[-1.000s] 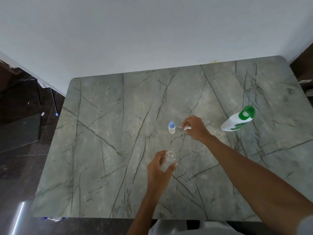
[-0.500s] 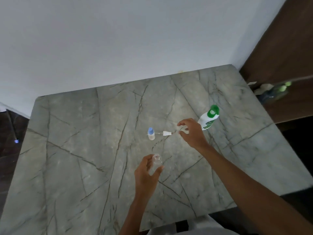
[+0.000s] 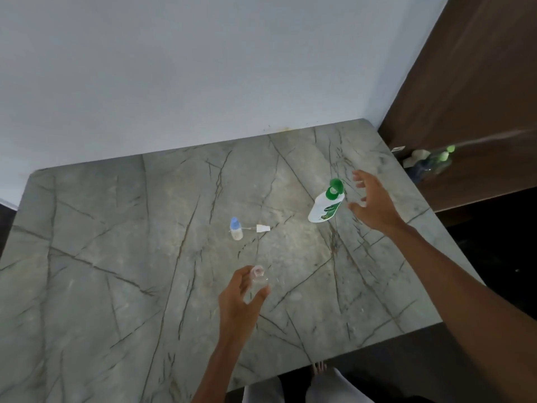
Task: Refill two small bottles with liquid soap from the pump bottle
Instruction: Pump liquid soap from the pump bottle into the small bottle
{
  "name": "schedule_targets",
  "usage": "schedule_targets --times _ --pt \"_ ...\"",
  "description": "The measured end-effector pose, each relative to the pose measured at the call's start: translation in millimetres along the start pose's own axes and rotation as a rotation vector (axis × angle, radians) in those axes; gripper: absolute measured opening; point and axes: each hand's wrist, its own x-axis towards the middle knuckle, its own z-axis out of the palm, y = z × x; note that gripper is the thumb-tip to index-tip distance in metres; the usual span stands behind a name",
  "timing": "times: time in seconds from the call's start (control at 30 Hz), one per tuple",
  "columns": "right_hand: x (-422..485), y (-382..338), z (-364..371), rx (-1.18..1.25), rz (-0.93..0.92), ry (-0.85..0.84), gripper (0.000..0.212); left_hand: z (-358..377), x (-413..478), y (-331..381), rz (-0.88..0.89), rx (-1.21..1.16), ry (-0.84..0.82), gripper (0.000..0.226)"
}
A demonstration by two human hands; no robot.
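Right hand [image 3: 374, 203] left white cap [image 3: 263, 228], reached pump bottle [image 3: 326, 205].

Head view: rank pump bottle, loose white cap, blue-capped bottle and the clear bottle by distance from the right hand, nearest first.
1. Pump bottle, just left of the right hand.
2. Loose white cap, mid-table, further left.
3. Blue-capped bottle, left of the cap, and clear bottle, held in the left hand nearer the front edge: too close to call.

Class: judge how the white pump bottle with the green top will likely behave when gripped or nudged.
The pump bottle stands tall on the table, so a sideways nudge could tip it. Its smooth plastic may slip in the open right hand. Opaque walls hide the fill, so weight is uncertain.
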Motion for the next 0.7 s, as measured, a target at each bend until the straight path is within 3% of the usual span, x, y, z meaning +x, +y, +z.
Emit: schedule_targets --times 0.13,0.23,0.37,0.6,0.7 --pt "26 9 13 0.035 -0.078 -0.215 0.093 15 -15 6 -0.052 -0.015 0.073 0.042" --pt "32 6 23 0.092 -0.107 -0.264 0.093 30 -28 9 -0.089 -0.020 0.111 0.043" --pt "29 12 36 0.140 -0.134 -0.220 0.085 52 -43 9 -0.101 -0.029 0.159 0.043" --pt "-3 23 39 0.220 -0.138 -0.134 0.090 70 -56 -2 -0.159 -0.047 0.211 0.048" --pt "-30 28 42 0.188 -0.186 -0.112 0.081 71 -67 -3 -0.150 -0.041 0.219 0.048"
